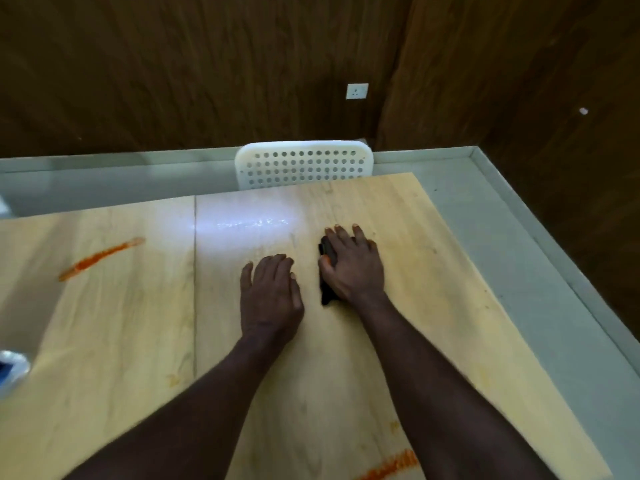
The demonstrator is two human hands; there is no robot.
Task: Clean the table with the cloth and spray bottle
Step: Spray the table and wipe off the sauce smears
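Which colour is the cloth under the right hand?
The cloth is black; the head view shows it.

We see a dark cloth bunched flat on the light wooden table, towards its far right part. Most of it is hidden under the right hand, which presses down on it with straight, spread fingers; only a narrow black strip shows along the thumb side. The table top has a straight seam running front to back. We note a long orange-red smear on its left part, a second orange smear at the near edge, and a wet, shiny patch just beyond the cloth.
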